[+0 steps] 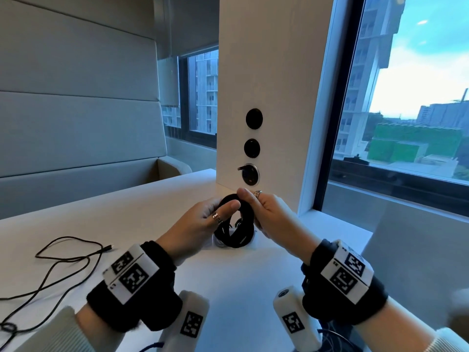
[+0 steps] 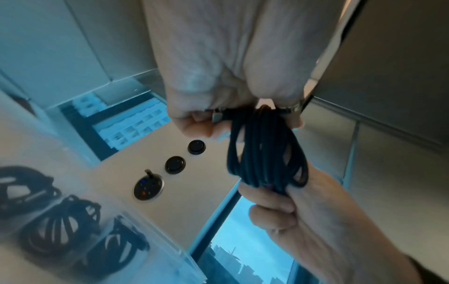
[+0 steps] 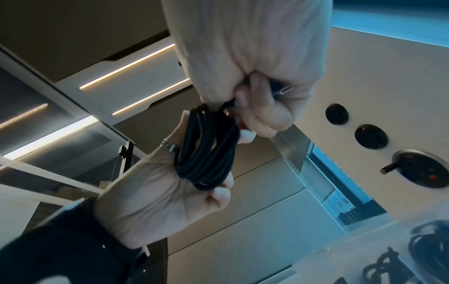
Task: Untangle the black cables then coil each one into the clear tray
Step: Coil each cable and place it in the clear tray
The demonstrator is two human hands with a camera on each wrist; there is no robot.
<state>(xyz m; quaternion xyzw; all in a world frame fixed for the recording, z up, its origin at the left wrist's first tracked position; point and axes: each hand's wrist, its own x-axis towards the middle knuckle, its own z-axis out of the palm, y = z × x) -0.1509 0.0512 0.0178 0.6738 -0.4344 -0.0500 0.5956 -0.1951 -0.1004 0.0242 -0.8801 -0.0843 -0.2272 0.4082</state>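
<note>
Both hands hold one coiled black cable (image 1: 243, 209) up in the air just above the clear tray (image 1: 254, 240). My left hand (image 1: 223, 207) grips the coil's left side, thumb over the loops. My right hand (image 1: 256, 207) grips the right side. In the left wrist view the coil (image 2: 264, 151) hangs between the left hand (image 2: 218, 115) and the right hand (image 2: 274, 196). The right hand (image 3: 255, 107) pinches a metal connector end, while the left hand (image 3: 206, 184) clasps the coil (image 3: 209, 149). Other coiled cables lie in the tray (image 2: 136, 226). A loose black cable (image 1: 63, 260) sprawls at the table's left.
A white pillar (image 1: 279, 97) with three round sockets (image 1: 252, 148) stands right behind the tray; the lowest has a plug in it. Windows are at the right and back, a padded bench at the left. Bare white table lies between the loose cable and the tray.
</note>
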